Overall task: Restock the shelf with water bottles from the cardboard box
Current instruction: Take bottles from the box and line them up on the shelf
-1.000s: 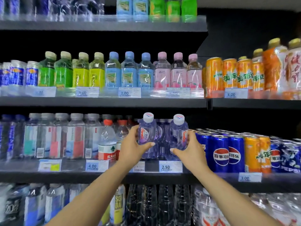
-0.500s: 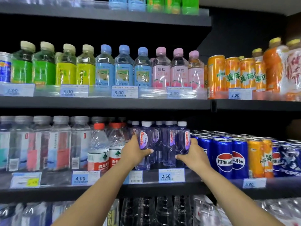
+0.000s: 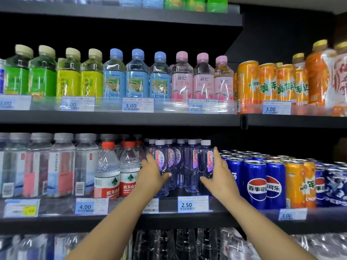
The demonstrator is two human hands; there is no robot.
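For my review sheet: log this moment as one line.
stage: shelving | left hand: grips Ganten bottle | right hand: grips second Ganten bottle | both on shelf

The top shelf's bottles are being cut off by the upper edge, only their bases showing. The bottom row is running out at the lower edge, blurred and unreadable. The left hand is hiding the lower body of one Ganten bottle; the right hand is covering part of another. Rear Ganten bottles are sitting behind the front ones. The far-left price tag is smeared. The orange bottles at right are being clipped by the frame.
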